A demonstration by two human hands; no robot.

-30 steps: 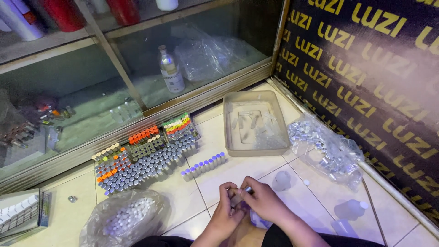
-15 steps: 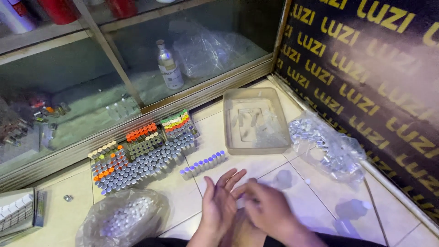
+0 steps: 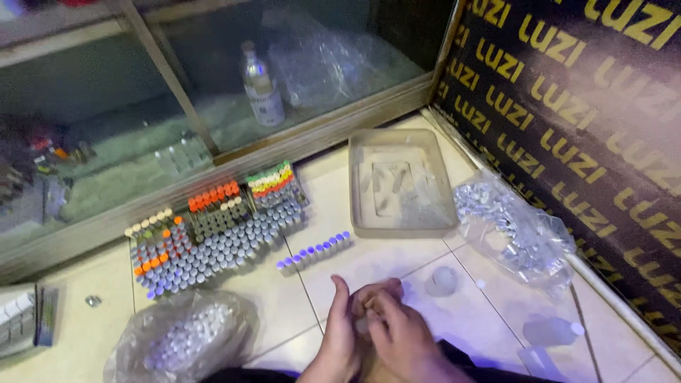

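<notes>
My left hand and my right hand are pressed together low over the tiled floor, fingers curled around something small that I cannot make out. Just beyond them lies a short row of small vials with purple caps. Further left stands a large block of small vials with grey, orange, red, green and cream caps. A clear plastic tray sits beyond my right hand.
A plastic bag of small vials lies at the lower left, another crumpled bag at the right by a dark printed wall. A glass-fronted cabinet holding a clear bottle runs along the back. A small cap lies on the tiles.
My hands were open and apart half a second ago; they have now closed together again. The view has shifted slightly.
</notes>
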